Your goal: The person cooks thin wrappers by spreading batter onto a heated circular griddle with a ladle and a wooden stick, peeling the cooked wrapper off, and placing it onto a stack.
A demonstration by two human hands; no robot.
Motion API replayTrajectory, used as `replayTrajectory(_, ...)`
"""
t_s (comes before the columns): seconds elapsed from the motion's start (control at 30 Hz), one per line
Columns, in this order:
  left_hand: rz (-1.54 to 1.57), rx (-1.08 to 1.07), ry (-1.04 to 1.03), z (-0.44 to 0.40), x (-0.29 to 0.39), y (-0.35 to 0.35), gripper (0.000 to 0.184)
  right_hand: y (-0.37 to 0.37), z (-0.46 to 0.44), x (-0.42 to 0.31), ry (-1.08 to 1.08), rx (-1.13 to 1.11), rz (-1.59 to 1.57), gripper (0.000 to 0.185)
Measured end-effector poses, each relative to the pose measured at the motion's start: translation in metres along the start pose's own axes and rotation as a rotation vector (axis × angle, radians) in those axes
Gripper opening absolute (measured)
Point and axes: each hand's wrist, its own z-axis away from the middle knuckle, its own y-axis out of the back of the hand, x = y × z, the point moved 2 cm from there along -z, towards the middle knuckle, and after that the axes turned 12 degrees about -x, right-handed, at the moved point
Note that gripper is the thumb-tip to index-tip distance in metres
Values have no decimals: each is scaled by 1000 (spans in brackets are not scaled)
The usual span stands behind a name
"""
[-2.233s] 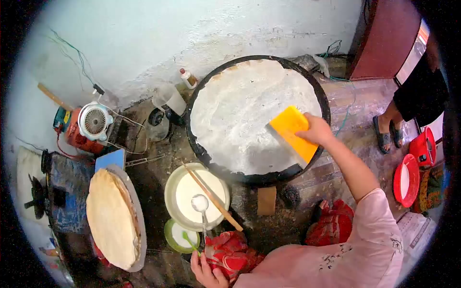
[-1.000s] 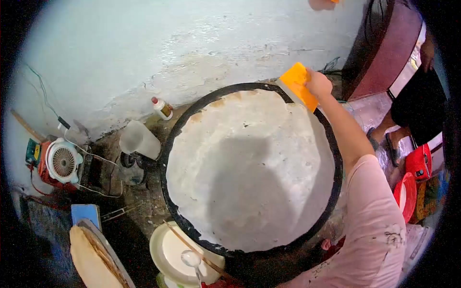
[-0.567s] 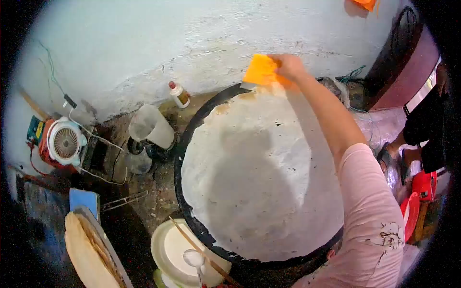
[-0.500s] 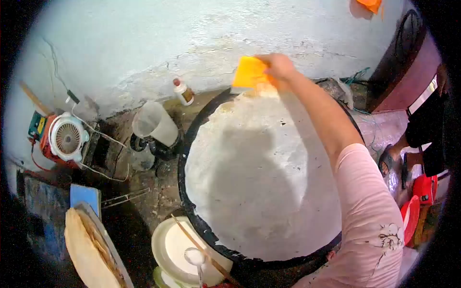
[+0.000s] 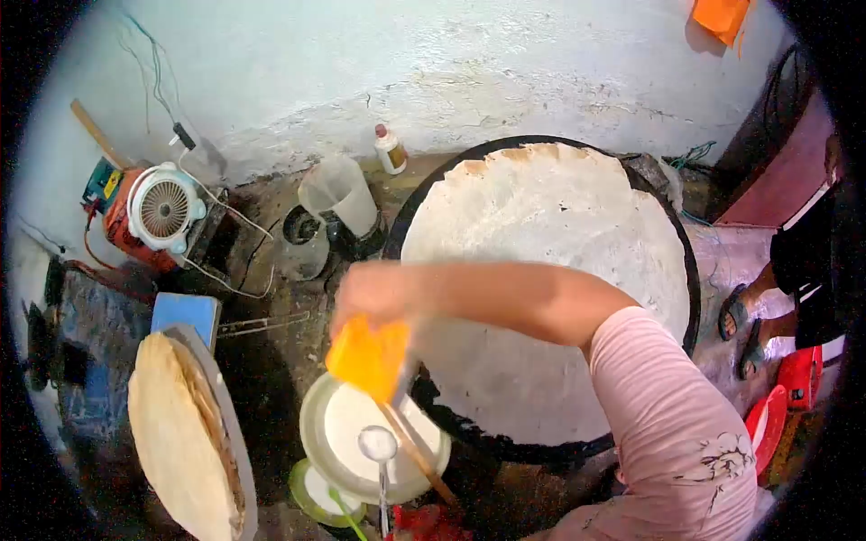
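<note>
My right hand [image 5: 374, 293], blurred by motion, is closed round an orange flat scraper [image 5: 370, 356]. The scraper points down over the edge of a pale bowl [image 5: 313, 419] of white batter. Across the bowl lies a wooden stick [image 5: 424, 458], and a metal ladle [image 5: 378, 444] rests beside it. To the right is a large round black-rimmed griddle [image 5: 695, 298], covered by a thin white sheet of batter [image 5: 541, 212] with browned patches along its far edge. My forearm crosses above the sheet. My left hand is out of view.
A stack of thin flatbreads [image 5: 176, 433] stands at the left. Behind it are a blower fan [image 5: 166, 209], a cable, a clear jug [image 5: 341, 194] and a bottle [image 5: 391, 151]. A green bowl [image 5: 302, 491] sits below. Another person's sandalled feet [image 5: 740, 316] are at the right.
My right hand has swept the scraper from the griddle's far edge, left and toward me, to above the batter bowl. The whole view has shifted slightly.
</note>
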Motion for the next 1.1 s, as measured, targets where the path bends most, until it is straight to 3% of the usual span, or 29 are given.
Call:
replayTrajectory(0.03, -6, 7, -9, 7, 0, -1, 51, -21, -11, -29, 121, -30, 29, 46)
replayTrajectory(0.07, -11, 12, -19, 14, -1, 0, 52, -17, -12, -72, 206, -201, -135, 35)
replayTrajectory(0.1, -14, 18, -23, 21, -1, -2, 52, -41, -17, -113, 104, -384, -97, 24)
replayTrajectory(0.13, -21, 20, -25, 29, -2, -4, 52, -113, -14, -133, 96, -127, -222, 12)
replayTrajectory(0.17, 25, 3, -8, 37, 0, -4, 53, -71, 0, -193, 203, -486, 127, 11)
replayTrajectory(0.2, 22, 9, -16, 43, 5, -2, 53, -104, 15, -231, 266, -412, 157, 15)
replayTrajectory(0.3, 43, 133, -62, 41, 25, 14, 49, -93, 58, -291, 263, -527, 37, 13)
replayTrajectory(0.4, 57, 265, -61, 62, 24, 4, 47, -50, 110, -294, -128, -22, -206, 28)
replayTrajectory(0.47, 51, 270, -177, 66, 26, 8, 46, -42, 165, -281, -839, -90, -299, 35)
replayTrajectory(0.53, 69, 282, -57, 76, 35, 10, 45, -47, 245, -272, -1186, 521, -226, 56)
replayTrajectory(0.6, 56, 294, -82, 85, 32, 2, 44, -52, 335, -256, -1530, 1069, -34, 62)
replayTrajectory(0.7, 43, 298, -46, 96, 38, 3, 40, -55, 458, -264, -1737, 1359, -73, 52)
replayTrajectory(0.83, 30, 278, -28, 103, 38, -5, 40, -62, 482, -307, -1910, 1269, -32, 50)
replayTrajectory(0.9, 48, 294, -48, 105, 41, -3, 40, -75, 455, -316, -2051, 1005, -28, 52)
replayTrajectory(1.0, 75, 326, -61, 110, 36, -7, 42, -84, 442, -327, -1947, 1058, 33, 53)
replayTrajectory(1.03, 97, 338, -82, 110, 39, -4, 42, -72, 434, -342, -2053, 1065, -126, 50)
replayTrajectory(1.1, 140, 379, -129, 111, 27, -8, 42, -82, 426, -352, -2004, 1112, -145, 49)
